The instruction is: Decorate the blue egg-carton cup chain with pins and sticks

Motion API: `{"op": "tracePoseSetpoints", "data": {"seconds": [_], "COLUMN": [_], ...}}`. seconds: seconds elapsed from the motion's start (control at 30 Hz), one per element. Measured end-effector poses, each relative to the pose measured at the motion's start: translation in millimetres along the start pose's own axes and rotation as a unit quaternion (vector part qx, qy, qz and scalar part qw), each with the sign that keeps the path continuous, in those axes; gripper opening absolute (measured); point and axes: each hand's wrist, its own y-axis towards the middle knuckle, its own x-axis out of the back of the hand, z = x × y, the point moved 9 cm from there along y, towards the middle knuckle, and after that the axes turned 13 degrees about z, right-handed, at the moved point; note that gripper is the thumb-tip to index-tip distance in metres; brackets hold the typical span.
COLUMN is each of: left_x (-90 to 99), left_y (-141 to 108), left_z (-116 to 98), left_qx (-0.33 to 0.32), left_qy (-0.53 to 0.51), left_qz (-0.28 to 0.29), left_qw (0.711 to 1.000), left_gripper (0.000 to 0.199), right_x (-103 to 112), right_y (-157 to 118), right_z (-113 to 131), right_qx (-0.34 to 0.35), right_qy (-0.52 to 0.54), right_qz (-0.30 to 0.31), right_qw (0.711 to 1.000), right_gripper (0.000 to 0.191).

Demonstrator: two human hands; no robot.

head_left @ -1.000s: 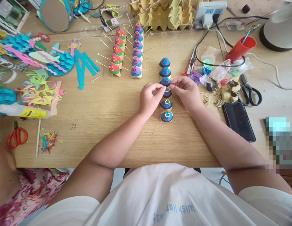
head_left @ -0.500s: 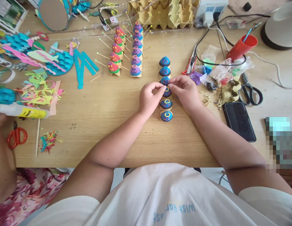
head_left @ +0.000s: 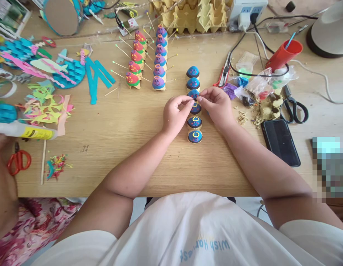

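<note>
A wooden table (head_left: 91,125) is spreading across the frame, its near edge running above the white shirt (head_left: 188,225) at the bottom. At lower left, orange-handled scissors (head_left: 19,162) are lying beside a thin stick (head_left: 44,162). At centre, a row of six blue bumps (head_left: 195,136) is running away from the person, perhaps lined up so that each is facing the body within easy reach. The nearest three are carrying yellow loops.

The left hand (head_left: 175,112) and right hand (head_left: 218,107) are flanking the row's middle, thumbs and forefingers drawing close in what looks like a fine pinch; whether they are gripping anything, or fully closing, I cannot tell. The forearms are passing on either side, seemingly leaving the near bumps untouched.

At right, a phone (head_left: 281,143) and black scissors (head_left: 294,111) are lying aside. Farther off, a red cup (head_left: 283,57) is leaning near plastic bags (head_left: 258,83). At upper centre, a red-and-green row (head_left: 134,78) and a purple row (head_left: 159,82) are standing side by side, their thin sticks poking outward, with egg cartons (head_left: 185,18) sitting behind.
</note>
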Motion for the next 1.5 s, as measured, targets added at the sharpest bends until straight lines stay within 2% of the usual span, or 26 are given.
{"op": "tracePoseSetpoints", "data": {"seconds": [0.2,0.33,0.47,0.57,0.67,0.77,1.03,1.33,1.5], "left_x": [0.7,1.3,3.0,4.3,5.2,5.4,4.6,5.0,4.5], "left_y": [-0.6,-0.6,-1.3,-1.8,-1.8,-1.9,-2.2,-2.2,-1.6], "left_z": [6.2,3.3,2.9,2.2,-1.2,-4.7,-6.5,-5.5,-4.9], "left_qx": [0.027,0.026,0.034,0.035,0.032,0.026,0.024,0.022,0.021], "left_qy": [-0.016,-0.019,-0.023,-0.025,-0.003,0.012,0.013,0.005,0.012], "left_qz": [-0.004,0.004,-0.008,-0.017,-0.014,-0.007,-0.003,-0.005,0.000], "left_qw": [1.000,0.999,0.999,0.999,0.999,1.000,1.000,1.000,1.000], "left_gripper": [0.027,0.040,0.048,0.050,0.051,0.051,0.053,0.053,0.052], "right_x": [5.8,19.5,28.2,19.4,15.3,15.2,10.8,5.6,3.9], "right_y": [-2.3,-5.9,-11.2,-13.2,-14.9,-14.5,-12.3,-10.3,-9.7], "right_z": [2.9,5.5,18.9,27.3,30.3,30.7,29.3,22.6,21.3], "right_qx": [-0.012,-0.023,-0.017,-0.014,-0.013,-0.012,-0.033,-0.039,-0.038], "right_qy": [-0.018,-0.042,-0.153,-0.239,-0.272,-0.271,-0.196,-0.136,-0.139], "right_qz": [-0.014,-0.046,-0.068,-0.034,-0.033,-0.042,-0.017,0.014,0.023], "right_qw": [1.000,0.998,0.986,0.970,0.962,0.962,0.980,0.990,0.989], "right_gripper": [0.035,0.036,0.045,0.050,0.047,0.041,0.025,0.030,0.028]}}
